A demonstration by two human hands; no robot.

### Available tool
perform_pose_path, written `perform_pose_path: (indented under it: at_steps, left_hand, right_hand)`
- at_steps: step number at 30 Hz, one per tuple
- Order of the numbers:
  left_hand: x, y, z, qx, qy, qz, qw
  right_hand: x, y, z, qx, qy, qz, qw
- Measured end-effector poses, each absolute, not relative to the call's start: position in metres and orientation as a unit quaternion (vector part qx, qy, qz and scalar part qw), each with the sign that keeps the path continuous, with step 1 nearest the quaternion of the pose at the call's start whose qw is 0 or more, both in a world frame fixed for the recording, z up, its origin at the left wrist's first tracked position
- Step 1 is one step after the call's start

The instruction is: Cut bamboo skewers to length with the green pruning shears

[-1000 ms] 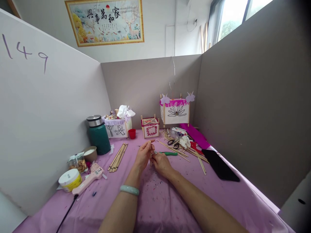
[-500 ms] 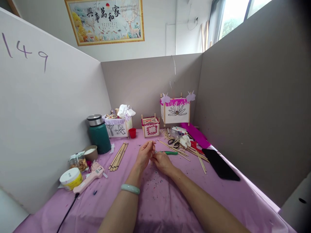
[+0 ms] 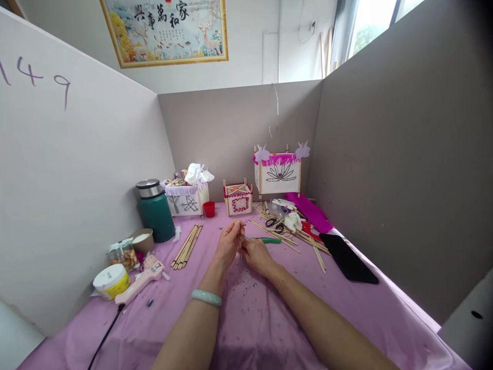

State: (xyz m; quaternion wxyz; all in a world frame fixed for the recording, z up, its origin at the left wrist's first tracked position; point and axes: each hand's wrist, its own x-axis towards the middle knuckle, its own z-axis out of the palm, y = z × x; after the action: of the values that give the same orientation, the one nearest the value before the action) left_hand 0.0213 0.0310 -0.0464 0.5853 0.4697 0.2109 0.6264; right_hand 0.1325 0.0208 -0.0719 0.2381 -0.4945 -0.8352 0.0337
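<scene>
My left hand (image 3: 228, 243) pinches a short thin wooden stick (image 3: 239, 237) and holds it upright above the purple tablecloth (image 3: 246, 329). My right hand (image 3: 257, 255) is closed around the lower part of the same stick, touching the left hand. A green-handled tool (image 3: 269, 240) lies on the cloth just behind my right hand. A pale green bangle (image 3: 207, 297) sits on my left wrist.
A bundle of sticks (image 3: 187, 246) lies to the left, with a pink glue gun (image 3: 139, 280), a tub (image 3: 111, 281) and a green flask (image 3: 155, 211). Three paper lanterns (image 3: 278, 173) stand at the back. Loose sticks, scissors (image 3: 275, 223) and a black tablet (image 3: 347, 258) lie on the right.
Both hands stayed together on the stick, which went from tilted to upright. The camera view shifted slightly.
</scene>
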Motion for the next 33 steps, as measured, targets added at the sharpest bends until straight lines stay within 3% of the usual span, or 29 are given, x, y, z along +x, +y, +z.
perform_pose_path:
  at_steps: [11,22,25,30,33]
  left_hand:
    - [0.022,0.032,-0.048,0.48,0.222,0.623,0.576]
    - [0.025,0.032,-0.045,0.483,0.23,0.622,0.572]
    - [0.026,0.031,-0.043,0.482,0.237,0.625,0.567]
    - [0.027,0.032,-0.043,0.486,0.249,0.623,0.56]
    - [0.027,0.033,-0.043,0.491,0.249,0.622,0.557]
  right_hand:
    - [0.157,0.022,-0.066,-0.491,-0.837,0.022,0.24]
    - [0.166,0.027,-0.067,-0.614,-0.78,0.002,0.124]
    - [0.168,0.032,-0.064,-0.651,-0.74,0.007,0.17]
    - [0.192,0.036,-0.043,-0.618,-0.688,0.124,0.361]
    - [0.205,0.028,-0.024,-0.535,-0.743,0.138,0.377]
